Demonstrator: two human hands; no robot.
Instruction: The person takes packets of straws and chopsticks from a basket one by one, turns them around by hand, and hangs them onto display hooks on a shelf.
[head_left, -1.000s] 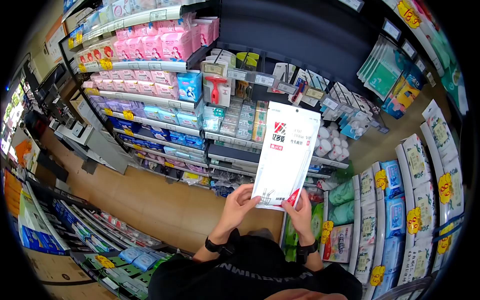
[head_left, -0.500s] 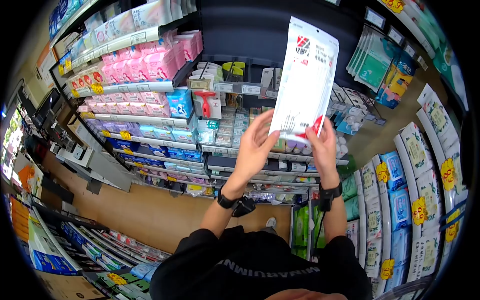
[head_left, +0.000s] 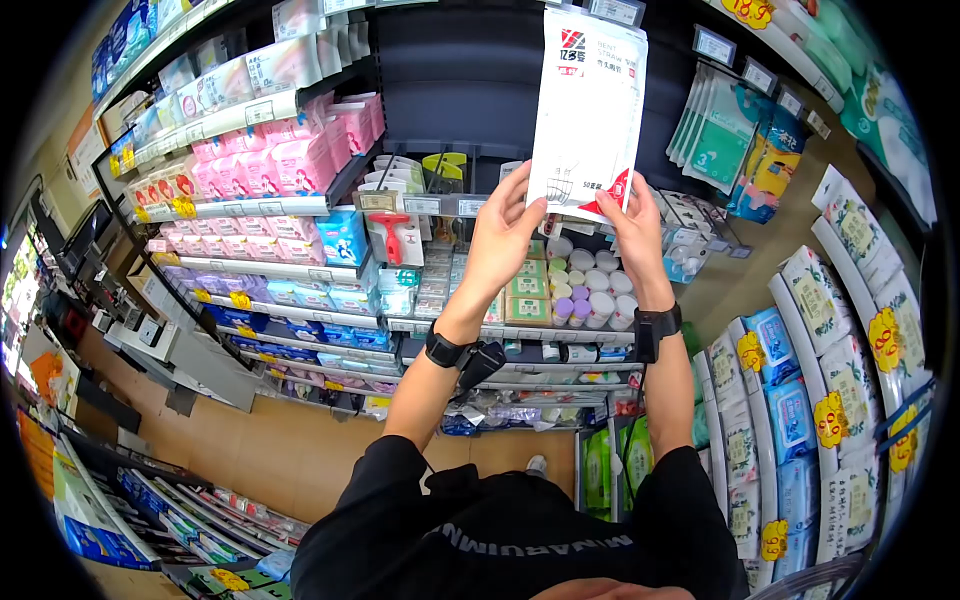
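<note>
A white packet of bendy straws (head_left: 590, 110), printed "BENT STRAW" with a red corner, is held up in front of the dark shelf back. My left hand (head_left: 503, 240) grips its lower left corner, thumb on the front and fingers behind. At the lower right corner, my right hand (head_left: 635, 232) pinches it the same way. The packet is nearly upright, its top close to a price tag (head_left: 617, 10). Below it, small jars with white and purple lids (head_left: 590, 290) and green-brown boxes (head_left: 527, 295) stand on a shelf.
Pink packs (head_left: 265, 172) fill shelves at the left, near a red-handled tool (head_left: 388, 237) on a card. Green packets (head_left: 715, 125) hang at the right. Wipes packs (head_left: 790, 415) line the right-hand shelves. Tan floor (head_left: 310, 440) lies below, with a shoe (head_left: 537, 464) on it.
Both hands have risen with the packet, carrying it up and slightly left. More of the lidded jars and boxes beneath now shows. The grip looks the same.
</note>
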